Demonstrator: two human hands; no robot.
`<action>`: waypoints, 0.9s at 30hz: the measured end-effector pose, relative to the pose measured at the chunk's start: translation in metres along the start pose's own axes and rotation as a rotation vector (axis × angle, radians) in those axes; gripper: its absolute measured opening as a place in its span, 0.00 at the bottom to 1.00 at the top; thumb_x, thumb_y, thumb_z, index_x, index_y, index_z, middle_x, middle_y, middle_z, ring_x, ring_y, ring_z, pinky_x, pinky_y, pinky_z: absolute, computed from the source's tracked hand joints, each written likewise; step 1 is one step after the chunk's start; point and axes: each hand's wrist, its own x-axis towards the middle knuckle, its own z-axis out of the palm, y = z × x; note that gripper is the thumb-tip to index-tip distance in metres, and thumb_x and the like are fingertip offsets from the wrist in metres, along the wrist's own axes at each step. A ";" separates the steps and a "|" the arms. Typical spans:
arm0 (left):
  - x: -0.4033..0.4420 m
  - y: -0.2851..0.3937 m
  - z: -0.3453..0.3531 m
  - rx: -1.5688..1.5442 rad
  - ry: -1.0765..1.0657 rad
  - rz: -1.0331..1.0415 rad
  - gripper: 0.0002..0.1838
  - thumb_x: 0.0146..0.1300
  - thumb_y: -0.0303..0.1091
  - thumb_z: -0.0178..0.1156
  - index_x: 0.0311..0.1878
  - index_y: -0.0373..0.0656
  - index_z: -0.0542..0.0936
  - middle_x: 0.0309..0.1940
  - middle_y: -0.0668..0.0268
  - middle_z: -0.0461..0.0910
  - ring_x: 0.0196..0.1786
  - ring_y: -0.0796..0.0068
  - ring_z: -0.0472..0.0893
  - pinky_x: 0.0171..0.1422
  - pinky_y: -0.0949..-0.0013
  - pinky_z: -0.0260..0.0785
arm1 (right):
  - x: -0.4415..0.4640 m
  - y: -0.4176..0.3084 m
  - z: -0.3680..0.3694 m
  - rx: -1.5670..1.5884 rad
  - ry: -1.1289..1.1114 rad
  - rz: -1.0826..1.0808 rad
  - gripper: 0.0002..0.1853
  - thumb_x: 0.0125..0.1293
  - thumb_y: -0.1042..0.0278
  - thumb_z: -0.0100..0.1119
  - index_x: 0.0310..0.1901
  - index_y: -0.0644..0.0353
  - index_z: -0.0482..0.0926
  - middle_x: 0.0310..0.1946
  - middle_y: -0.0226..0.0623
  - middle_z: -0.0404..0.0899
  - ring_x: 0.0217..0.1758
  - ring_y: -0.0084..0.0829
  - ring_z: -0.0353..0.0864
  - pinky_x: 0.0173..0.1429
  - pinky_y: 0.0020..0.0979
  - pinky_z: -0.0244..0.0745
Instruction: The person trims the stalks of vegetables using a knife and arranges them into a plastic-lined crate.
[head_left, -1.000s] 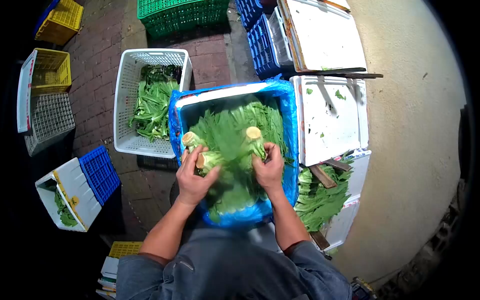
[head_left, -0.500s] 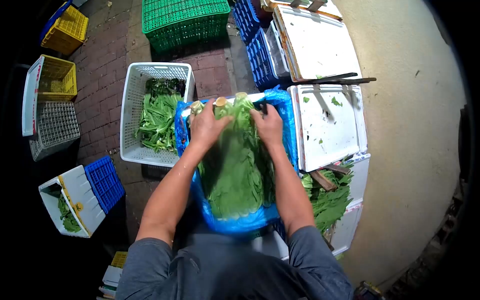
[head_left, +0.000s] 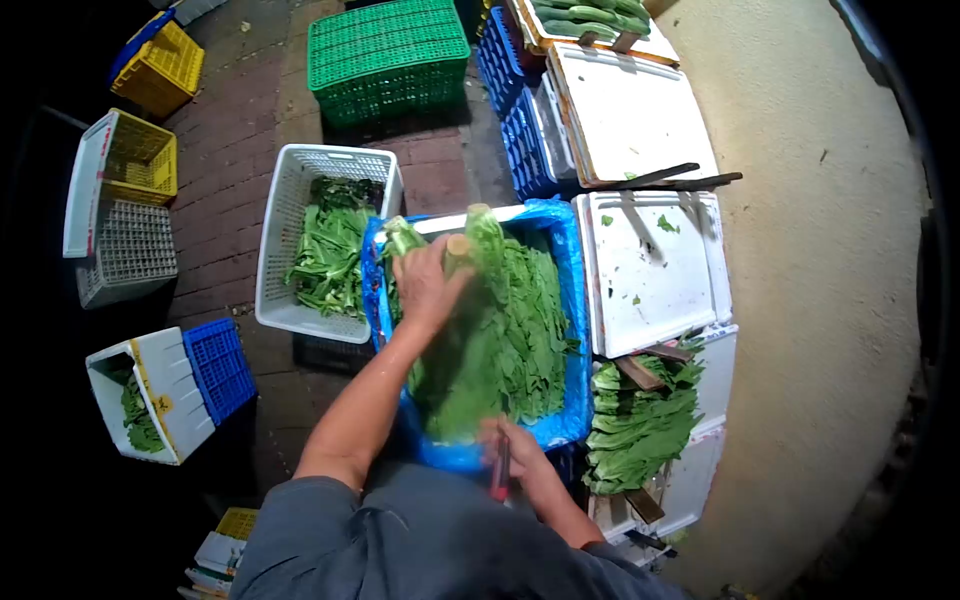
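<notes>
My left hand (head_left: 425, 288) is closed round the stem end of a head of leaf lettuce (head_left: 458, 350), just below its pale cut base. More lettuce heads (head_left: 535, 330) lie in a white box lined with a blue plastic bag (head_left: 572, 270), stems toward the far side. At the box's near edge, close to my body, my right hand (head_left: 518, 455) is closed on a slim dark-and-red tool (head_left: 500, 480). Motion blurs that tool, and its exact kind cannot be made out.
A white basket (head_left: 268, 260) of loose leaves stands left of the box. White foam lids (head_left: 655, 265) and stacked greens (head_left: 640, 420) lie on the right, beside a wall (head_left: 800, 250). A green crate (head_left: 390, 60) stands ahead; yellow crates (head_left: 150, 150) are at far left.
My right hand has left the stem ends and come back to the box's near edge, with the dark-and-red tool now visible. My left hand has shifted slightly right and nearer, onto one lettuce stem.
</notes>
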 end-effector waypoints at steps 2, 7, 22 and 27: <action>-0.009 -0.012 0.013 -0.021 0.036 -0.025 0.40 0.57 0.50 0.68 0.71 0.45 0.68 0.56 0.58 0.79 0.62 0.55 0.73 0.75 0.44 0.51 | -0.006 0.023 -0.002 0.011 0.017 -0.041 0.22 0.77 0.49 0.51 0.57 0.59 0.74 0.36 0.41 0.83 0.25 0.32 0.79 0.38 0.44 0.84; -0.004 -0.040 -0.011 -0.125 0.285 -0.011 0.21 0.64 0.40 0.64 0.56 0.38 0.81 0.52 0.51 0.82 0.56 0.50 0.77 0.63 0.53 0.68 | -0.036 0.019 0.014 -0.021 0.010 -0.106 0.20 0.78 0.52 0.50 0.58 0.60 0.74 0.34 0.41 0.81 0.24 0.32 0.77 0.41 0.46 0.85; 0.031 -0.087 0.024 -0.249 0.025 -0.161 0.38 0.49 0.50 0.75 0.61 0.38 0.77 0.63 0.52 0.72 0.66 0.54 0.71 0.71 0.56 0.64 | -0.036 -0.001 -0.001 -0.014 0.034 -0.300 0.27 0.80 0.45 0.40 0.62 0.62 0.69 0.29 0.38 0.79 0.23 0.30 0.76 0.35 0.42 0.81; 0.021 -0.091 0.031 -0.508 0.088 -0.177 0.34 0.50 0.43 0.75 0.59 0.37 0.77 0.57 0.51 0.79 0.61 0.57 0.78 0.66 0.60 0.69 | -0.027 -0.019 -0.001 -0.199 0.006 -0.451 0.24 0.79 0.51 0.46 0.61 0.65 0.72 0.31 0.36 0.79 0.24 0.26 0.75 0.36 0.36 0.81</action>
